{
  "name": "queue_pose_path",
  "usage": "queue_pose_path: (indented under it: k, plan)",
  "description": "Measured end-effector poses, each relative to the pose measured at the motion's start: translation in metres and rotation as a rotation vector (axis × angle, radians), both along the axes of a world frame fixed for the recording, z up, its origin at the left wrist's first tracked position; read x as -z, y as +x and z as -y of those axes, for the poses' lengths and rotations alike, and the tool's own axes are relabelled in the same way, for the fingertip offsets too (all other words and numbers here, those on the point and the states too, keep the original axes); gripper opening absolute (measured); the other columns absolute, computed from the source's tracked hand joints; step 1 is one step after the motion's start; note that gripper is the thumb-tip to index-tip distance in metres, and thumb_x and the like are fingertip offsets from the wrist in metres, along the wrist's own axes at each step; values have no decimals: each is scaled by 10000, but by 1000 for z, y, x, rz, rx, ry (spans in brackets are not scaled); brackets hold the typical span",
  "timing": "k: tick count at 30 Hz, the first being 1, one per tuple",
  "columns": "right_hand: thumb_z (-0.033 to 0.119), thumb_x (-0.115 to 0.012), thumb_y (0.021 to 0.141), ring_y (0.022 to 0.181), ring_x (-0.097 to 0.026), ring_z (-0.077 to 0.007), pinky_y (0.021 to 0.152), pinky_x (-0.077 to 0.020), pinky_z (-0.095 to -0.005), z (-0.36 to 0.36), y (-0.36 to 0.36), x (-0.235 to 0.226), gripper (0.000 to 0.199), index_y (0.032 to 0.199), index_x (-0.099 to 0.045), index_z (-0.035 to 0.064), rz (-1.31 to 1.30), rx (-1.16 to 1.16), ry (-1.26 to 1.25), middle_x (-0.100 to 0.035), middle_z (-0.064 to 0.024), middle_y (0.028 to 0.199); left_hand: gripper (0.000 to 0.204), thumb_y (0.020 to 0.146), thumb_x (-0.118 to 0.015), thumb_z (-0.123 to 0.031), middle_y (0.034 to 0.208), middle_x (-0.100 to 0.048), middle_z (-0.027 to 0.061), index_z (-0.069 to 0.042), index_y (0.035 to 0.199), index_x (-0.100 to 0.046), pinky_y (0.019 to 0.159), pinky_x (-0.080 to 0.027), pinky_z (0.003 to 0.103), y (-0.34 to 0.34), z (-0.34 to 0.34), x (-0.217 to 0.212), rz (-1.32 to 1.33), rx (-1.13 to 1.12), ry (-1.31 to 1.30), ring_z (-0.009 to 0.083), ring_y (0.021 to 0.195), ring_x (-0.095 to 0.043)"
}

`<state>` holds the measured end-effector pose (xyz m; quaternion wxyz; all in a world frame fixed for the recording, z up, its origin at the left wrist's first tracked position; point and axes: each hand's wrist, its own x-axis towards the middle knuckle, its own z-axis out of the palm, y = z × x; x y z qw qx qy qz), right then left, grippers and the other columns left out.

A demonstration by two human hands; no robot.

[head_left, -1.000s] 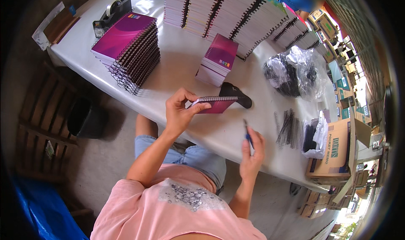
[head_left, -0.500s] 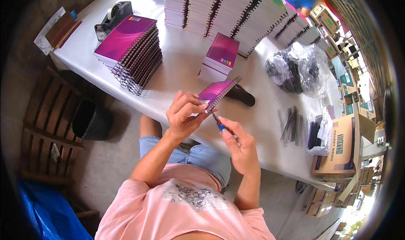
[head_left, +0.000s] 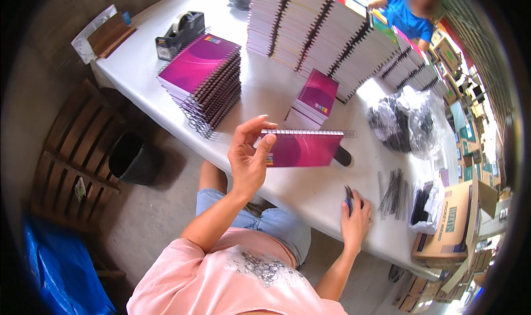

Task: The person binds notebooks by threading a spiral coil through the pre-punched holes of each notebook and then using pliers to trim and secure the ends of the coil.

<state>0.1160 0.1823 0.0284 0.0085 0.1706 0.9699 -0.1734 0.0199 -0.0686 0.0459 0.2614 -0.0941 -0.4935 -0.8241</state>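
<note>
My left hand (head_left: 250,157) grips a purple spiral-bound notebook (head_left: 304,150) at its left end, thumb on the cover. The notebook is up above the table, with its coil along the upper edge and some coil sticking out past the right end. My right hand (head_left: 355,220) is low over the table's near side, fingers curled round small blue-handled pliers (head_left: 348,200) whose dark jaws point away from me. Behind the held notebook, a dark rounded object (head_left: 343,156) shows only in part. Farther off lies a small stack of purple-covered pads (head_left: 317,91).
At left stands a stack of bound purple notebooks (head_left: 200,64), with a tape dispenser (head_left: 180,34) behind. Tall notebook stacks (head_left: 310,27) line the back. Right are loose black coils (head_left: 394,195), a plastic bag (head_left: 406,118) and a cardboard box (head_left: 445,218). A person in blue (head_left: 406,8) is beyond.
My right hand has moved away from the notebook, right and down to the table with the pliers. My left hand has turned the notebook so its coil runs level. The view has shifted.
</note>
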Motion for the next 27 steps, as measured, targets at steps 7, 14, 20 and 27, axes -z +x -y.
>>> queue_pose_path:
  k: [7,14,20,27]
  plan:
    - [234,-661,844,1205,-452,-241,1009,-339,-386,96,-61,-47,550,1307,-444,31,-757,-423,-1237,-482,-144,1278,295,892,-567,-41,1084,-583,129,-7,1178,-500,885,-441,293,21,19,-35,-111,112,91,166,1001,-553]
    - [21,-654,824,848,-616,-124,671,-499,-226,183,-165,-121,338,1147,-560,-1,-647,-469,-1654,-639,-110,994,383,949,-490,-228,1241,-518,151,21,1239,-468,1026,-329,367,2,115,-72,-191,-737,-247,220,1211,-455]
    - [169,-716,785,800,-630,-156,665,-495,-298,245,-248,-125,323,1085,-640,76,-516,-736,-924,-660,-90,958,421,984,-396,-349,1217,-546,118,-30,1235,-505,1024,-300,339,-53,149,-58,97,-544,-206,199,1179,-470]
    - [232,-528,924,968,-600,-238,848,-455,-316,267,-260,-87,255,1063,-648,54,-628,-699,-734,-638,-138,1047,325,982,-431,-305,923,-562,38,-28,1074,-575,777,-388,226,-71,136,-43,93,-572,-203,106,831,-488]
